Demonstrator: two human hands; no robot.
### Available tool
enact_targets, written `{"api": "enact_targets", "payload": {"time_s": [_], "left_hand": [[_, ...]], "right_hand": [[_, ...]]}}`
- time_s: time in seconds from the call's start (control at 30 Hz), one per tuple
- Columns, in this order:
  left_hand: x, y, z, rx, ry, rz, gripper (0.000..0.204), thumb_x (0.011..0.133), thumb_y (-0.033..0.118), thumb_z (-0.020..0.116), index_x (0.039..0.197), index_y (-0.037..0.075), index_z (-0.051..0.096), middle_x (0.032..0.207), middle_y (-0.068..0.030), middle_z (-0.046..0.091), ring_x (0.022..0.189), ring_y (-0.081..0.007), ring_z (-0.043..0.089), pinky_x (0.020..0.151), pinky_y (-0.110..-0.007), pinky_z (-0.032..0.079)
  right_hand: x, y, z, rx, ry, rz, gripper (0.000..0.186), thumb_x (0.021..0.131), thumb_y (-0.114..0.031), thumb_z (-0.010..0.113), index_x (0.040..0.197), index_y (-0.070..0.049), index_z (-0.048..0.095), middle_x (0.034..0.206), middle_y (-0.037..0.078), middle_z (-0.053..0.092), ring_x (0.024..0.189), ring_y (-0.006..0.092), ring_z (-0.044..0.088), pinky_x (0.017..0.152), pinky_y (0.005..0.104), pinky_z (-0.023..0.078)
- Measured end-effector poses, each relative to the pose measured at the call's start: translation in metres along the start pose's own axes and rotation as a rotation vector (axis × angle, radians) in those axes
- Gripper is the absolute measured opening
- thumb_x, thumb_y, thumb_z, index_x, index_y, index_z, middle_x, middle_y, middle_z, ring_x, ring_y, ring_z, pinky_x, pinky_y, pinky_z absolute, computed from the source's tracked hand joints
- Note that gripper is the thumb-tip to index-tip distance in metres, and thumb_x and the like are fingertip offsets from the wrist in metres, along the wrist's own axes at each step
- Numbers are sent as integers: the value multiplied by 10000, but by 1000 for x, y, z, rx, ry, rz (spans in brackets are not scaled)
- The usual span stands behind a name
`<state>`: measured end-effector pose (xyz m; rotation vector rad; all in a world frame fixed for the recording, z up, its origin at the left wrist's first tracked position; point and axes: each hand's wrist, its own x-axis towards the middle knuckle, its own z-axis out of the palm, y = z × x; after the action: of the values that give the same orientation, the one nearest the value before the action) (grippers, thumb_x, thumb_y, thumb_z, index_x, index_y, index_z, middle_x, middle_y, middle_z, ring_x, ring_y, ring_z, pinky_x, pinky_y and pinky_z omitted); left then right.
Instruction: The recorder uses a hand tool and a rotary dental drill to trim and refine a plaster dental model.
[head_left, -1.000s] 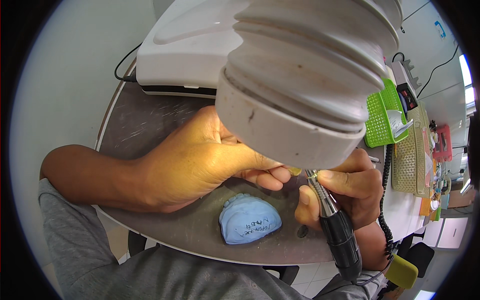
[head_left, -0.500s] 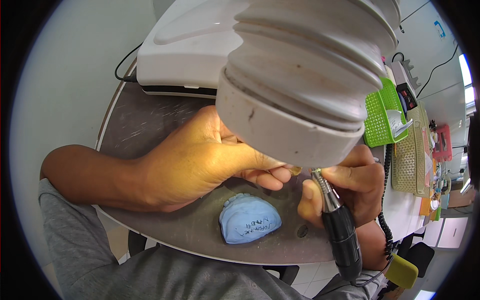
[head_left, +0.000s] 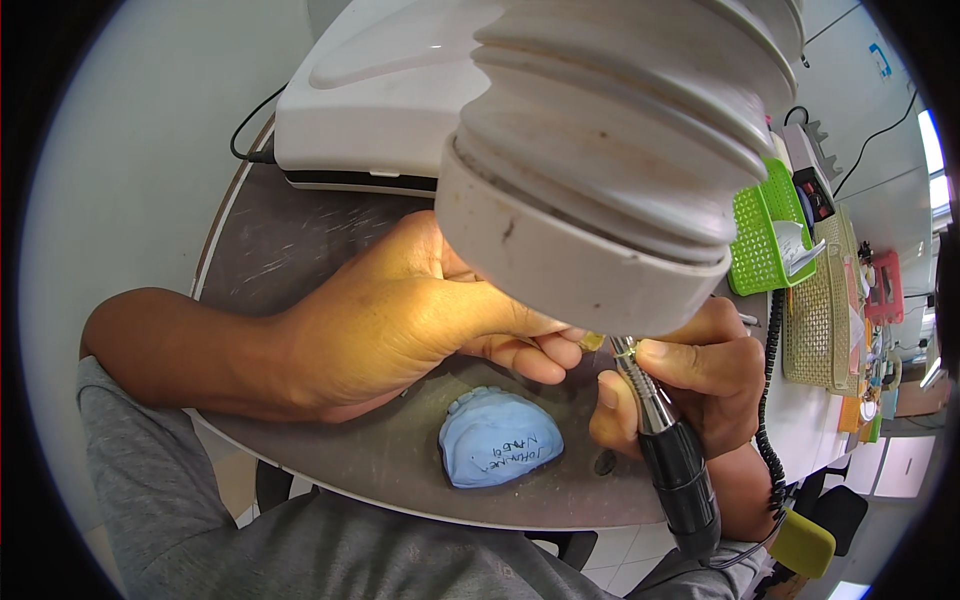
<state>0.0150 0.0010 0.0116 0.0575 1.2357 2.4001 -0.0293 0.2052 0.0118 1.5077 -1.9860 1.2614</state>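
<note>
My left hand is closed, pinching a small yellowish piece at its fingertips; most of that piece is hidden by the fingers and the hose, so its kind cannot be told. In my right hand is a black and silver rotary handpiece, gripped by its metal nose and pointing up toward the yellowish piece. The handpiece's tip is hidden beneath the hose rim. A blue dental cast with handwriting on its base lies on the grey-brown table below my hands.
A ribbed white suction hose hangs over both hands. Behind stands a white machine. To the right are a green basket, a beige woven basket and a coiled black cord. The table's curved edge runs near my body.
My right hand and the handpiece have shifted slightly left, the nose now closer to the yellowish piece. The left hand has barely moved, and the blue cast lies where it was.
</note>
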Motion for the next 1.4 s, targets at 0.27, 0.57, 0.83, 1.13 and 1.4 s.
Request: {"api": "enact_targets", "payload": {"time_s": [0.27,0.57,0.83,1.13,1.4], "left_hand": [[1,-2,-3,15,-45,17,250,881,125,609,1075,-29,578,939,-95,613,863,-122,615,741,-230,551],[1,0,0,56,-22,14,242,880,106,606,1087,-16,575,979,-87,622,881,-121,611,737,-221,546],[3,1,-1,88,-23,-35,237,879,102,597,1087,-10,572,957,-78,609,869,-111,603,749,-222,539],[1,2,4,108,14,-17,239,874,112,604,1070,-23,582,941,-78,607,864,-108,603,754,-222,540],[0,1,1,54,11,-31,244,875,119,609,1073,-21,583,953,-85,613,865,-113,608,751,-223,541]], "right_hand": [[-5,-1,-1,40,9,58,406,689,-15,786,977,5,501,845,159,583,870,361,673,646,349,575],[-5,-4,-3,27,-55,110,340,758,-44,693,1000,-34,455,840,94,512,745,150,528,699,281,435],[0,-3,-3,20,-37,34,389,695,-36,792,962,14,512,847,171,595,896,367,664,668,351,581],[-4,-4,-5,2,-43,62,359,724,-52,750,972,-6,494,824,141,566,802,265,605,672,320,513],[0,-1,-2,21,-53,3,407,692,-9,785,984,15,502,836,159,575,888,367,666,666,349,583]]}}
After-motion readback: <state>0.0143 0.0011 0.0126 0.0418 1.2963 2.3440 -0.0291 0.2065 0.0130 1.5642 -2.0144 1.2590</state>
